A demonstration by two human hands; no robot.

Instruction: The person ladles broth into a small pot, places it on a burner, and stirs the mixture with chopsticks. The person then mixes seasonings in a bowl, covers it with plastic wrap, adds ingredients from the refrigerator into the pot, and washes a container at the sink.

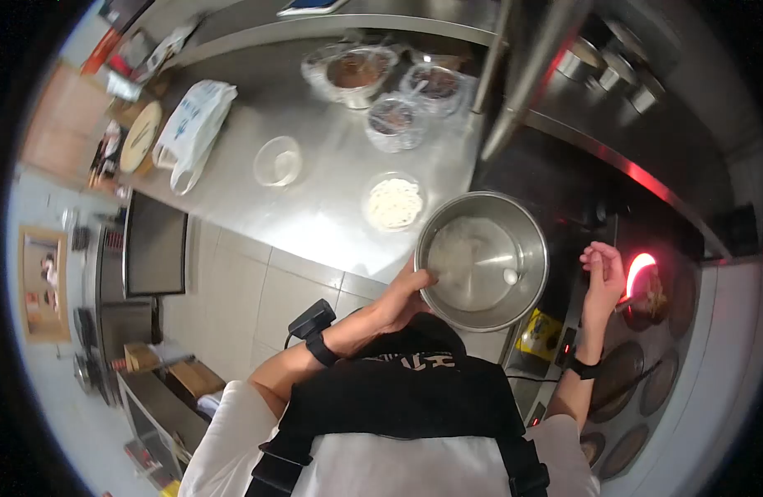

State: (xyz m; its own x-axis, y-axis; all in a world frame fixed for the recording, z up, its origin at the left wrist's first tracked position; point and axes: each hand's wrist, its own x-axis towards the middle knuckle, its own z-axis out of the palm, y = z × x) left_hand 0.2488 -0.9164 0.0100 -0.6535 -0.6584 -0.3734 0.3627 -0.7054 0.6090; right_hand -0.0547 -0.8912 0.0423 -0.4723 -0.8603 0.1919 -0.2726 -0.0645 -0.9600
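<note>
My left hand [404, 296] grips the near left rim of a large round metal pot [468, 286]. The pot has a little cloudy liquid at the bottom and one small white round item [511, 277] on its right side. My right hand [603, 269] is raised to the right of the pot, apart from it, with its fingers partly curled and nothing visible in them. A clear bowl of white pieces [394, 204] stands on the steel counter just left of the pot.
On the steel counter [315, 207] are a clear empty bowl [278, 162], a white plastic bag [194, 128] and several film-covered bowls [393, 122]. A red-glowing burner area [642, 277] lies right of my right hand. A metal post [526, 91] rises beyond the pot.
</note>
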